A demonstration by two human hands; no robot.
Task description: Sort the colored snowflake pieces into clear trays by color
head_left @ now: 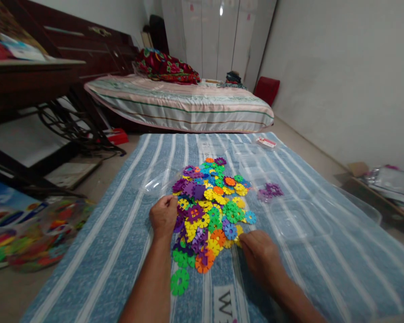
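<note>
Nearly all the discs lie heaped in the pile (210,211) between my grips. My left grip (163,216) is curled at its edge; whether it holds anything I cannot tell. My right grip (260,255) pinches a yellow disc (237,232). Only a few purple discs (271,191) sit apart, beyond it.

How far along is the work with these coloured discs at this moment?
Done: only a few purple discs lie apart, right of the mixed pile. In hand: the left hand and the right hand both touch the pile's edges; whether either grips a disc is unclear. Left: nearly everything, since the pile holds many colours and the clear tub looks empty.
</note>
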